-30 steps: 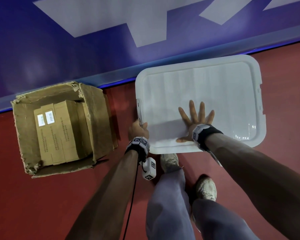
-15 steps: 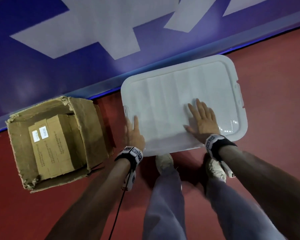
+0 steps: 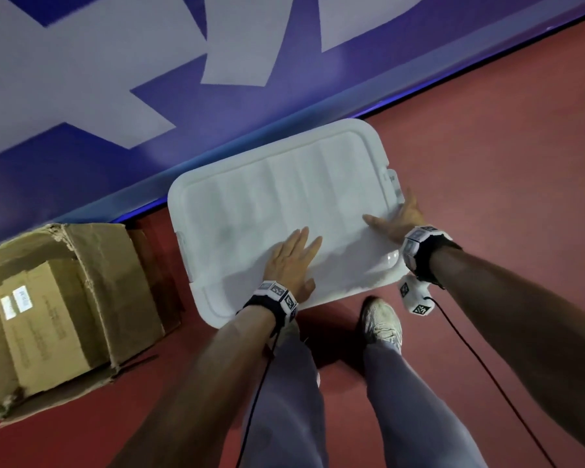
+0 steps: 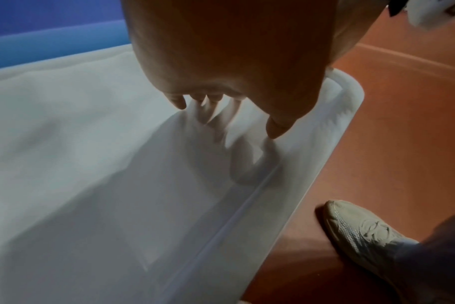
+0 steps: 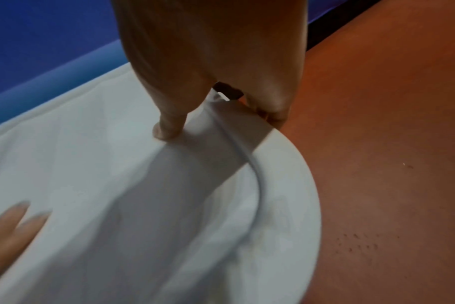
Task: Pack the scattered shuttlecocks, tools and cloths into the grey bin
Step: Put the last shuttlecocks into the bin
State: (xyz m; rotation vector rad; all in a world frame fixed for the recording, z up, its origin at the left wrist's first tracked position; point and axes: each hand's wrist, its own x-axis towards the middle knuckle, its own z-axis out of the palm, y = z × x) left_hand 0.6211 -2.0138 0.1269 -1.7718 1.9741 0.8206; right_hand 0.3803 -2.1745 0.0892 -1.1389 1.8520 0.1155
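Standing over the bin lid (image 3: pixel 284 204), both my forearms reach down and forward to it. The white lid sits closed on the grey bin, so the bin body is hidden under it in the head view; it lies on the red floor (image 3: pixel 487 146) with its far long edge against the blue wall base (image 3: pixel 217 130).

My left hand (image 3: pixel 293 261) lies palm down on the lid's near half, wrist bent back, fingers straight and close together, thumb out to the side by the near edge. In the left wrist view the fingertips (image 4: pixel 178 103) touch the lid surface (image 4: pixel 78 144) just inside the raised rim groove. It holds nothing, just flat contact.

My right hand (image 3: pixel 397 219) is at the lid's right short end, just near of the latch (image 3: pixel 393 184). The thumb lies flat on top of the lid and points toward the left hand; the other fingers curl down over the outer rim. The right wrist view shows the thumb (image 5: pixel 169 127) pressed on top and the fingers (image 5: pixel 273 115) wrapped over the rim edge (image 5: pixel 260 185), so this hand pinches the lid's edge.

Left of the lid sits 1 open cardboard box (image 3: pixel 92 265) with a smaller carton (image 3: pixel 48 325) inside. My 2 shoes are just near of the lid; the right shoe (image 3: pixel 382 324) shows clearly.
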